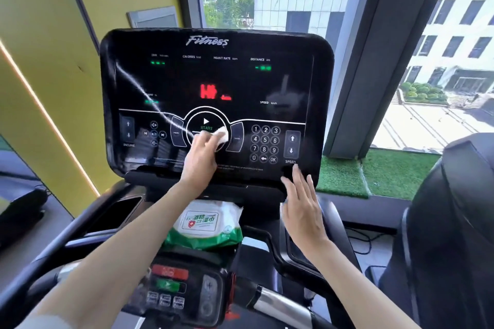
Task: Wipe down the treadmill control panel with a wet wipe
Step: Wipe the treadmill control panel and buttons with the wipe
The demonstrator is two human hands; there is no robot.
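Left grip is curled round the wet wipe, pressing it on the control panel at centre, just below the START button. Right grip is fully open, fingers straight, holding nothing, fingertips at the panel's near right edge; can't tell if touching. Wipe pack sits just below the panel.

The left hand covers most of the wet wipe and the lower half of the START ring. Fine print along the bottom of the control panel is too small to read. The 3 green readouts are blurred. Both forearms run off the bottom edge.
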